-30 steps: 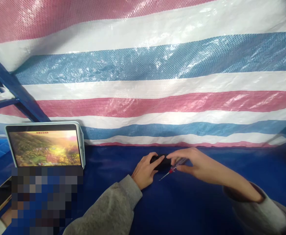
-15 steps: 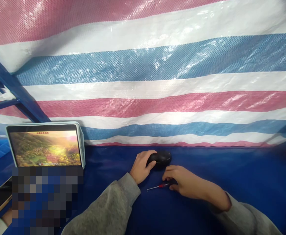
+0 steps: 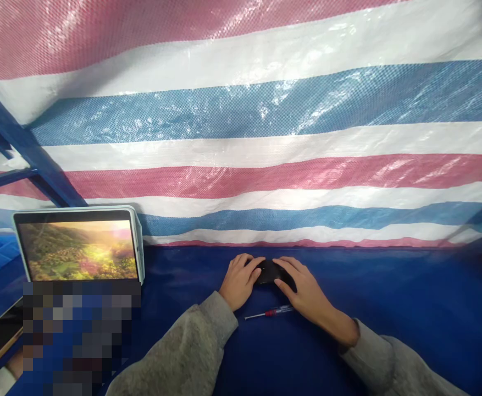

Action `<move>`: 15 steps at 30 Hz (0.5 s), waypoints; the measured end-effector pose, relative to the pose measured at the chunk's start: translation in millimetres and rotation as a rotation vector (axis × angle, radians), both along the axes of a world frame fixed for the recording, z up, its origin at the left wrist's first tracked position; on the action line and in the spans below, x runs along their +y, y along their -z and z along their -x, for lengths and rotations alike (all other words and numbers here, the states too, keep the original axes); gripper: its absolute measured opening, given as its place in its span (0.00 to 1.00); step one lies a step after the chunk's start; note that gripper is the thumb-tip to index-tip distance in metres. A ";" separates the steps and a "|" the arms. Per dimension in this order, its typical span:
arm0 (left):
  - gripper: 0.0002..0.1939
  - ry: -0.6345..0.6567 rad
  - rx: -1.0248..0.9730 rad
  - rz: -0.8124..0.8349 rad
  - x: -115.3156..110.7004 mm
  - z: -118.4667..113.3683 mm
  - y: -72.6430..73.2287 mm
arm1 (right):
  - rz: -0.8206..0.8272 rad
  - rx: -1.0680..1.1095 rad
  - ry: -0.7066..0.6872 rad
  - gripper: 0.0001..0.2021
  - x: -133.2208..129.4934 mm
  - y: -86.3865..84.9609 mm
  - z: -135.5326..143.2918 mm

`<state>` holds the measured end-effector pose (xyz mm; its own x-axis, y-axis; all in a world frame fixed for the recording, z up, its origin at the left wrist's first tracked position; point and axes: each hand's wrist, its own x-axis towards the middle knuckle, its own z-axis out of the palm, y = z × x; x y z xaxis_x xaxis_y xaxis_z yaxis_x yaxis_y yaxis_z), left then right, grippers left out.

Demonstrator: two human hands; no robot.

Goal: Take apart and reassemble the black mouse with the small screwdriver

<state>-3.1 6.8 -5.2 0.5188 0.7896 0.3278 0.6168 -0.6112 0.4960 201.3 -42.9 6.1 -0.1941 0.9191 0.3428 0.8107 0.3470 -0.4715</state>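
A small black rounded object, like a computer mouse (image 3: 267, 270), rests on the dark blue table cover (image 3: 389, 308) near the striped tarp. My left hand (image 3: 238, 279) grips its left side. My right hand (image 3: 300, 289) covers its right side, fingers curled onto it. A thin screwdriver (image 3: 267, 313) with a red and clear handle lies flat on the cover just in front of both hands, touching neither.
A tablet (image 3: 78, 248) in a pale case stands at the left, its screen lit with a landscape. A red, white and blue striped tarp (image 3: 265, 137) hangs right behind the table. A blue metal frame (image 3: 18, 154) slants at the far left.
My right hand brought the screwdriver down from the black object, laid it on the cover, let go, and moved back onto the object. My left hand stayed on it.
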 end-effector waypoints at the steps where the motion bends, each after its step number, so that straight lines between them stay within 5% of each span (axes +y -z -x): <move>1: 0.16 0.001 -0.008 0.003 -0.7 0.4 -0.9 | -0.002 0.010 0.008 0.19 -0.2 1.2 0.5; 8: 0.11 -0.008 -0.122 -0.027 -7.7 3.6 -9.2 | -0.006 0.059 0.016 0.19 -0.1 4.0 1.7; 15: 0.12 0.006 -0.158 -0.079 -3.2 2.5 -2.4 | -0.003 0.057 0.020 0.18 -0.6 2.5 1.1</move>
<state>-5.7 3.7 -2.8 0.4607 0.7550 0.4667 0.5312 -0.6558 0.5365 200.2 -43.5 3.5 -0.1556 0.9215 0.3558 0.7892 0.3326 -0.5163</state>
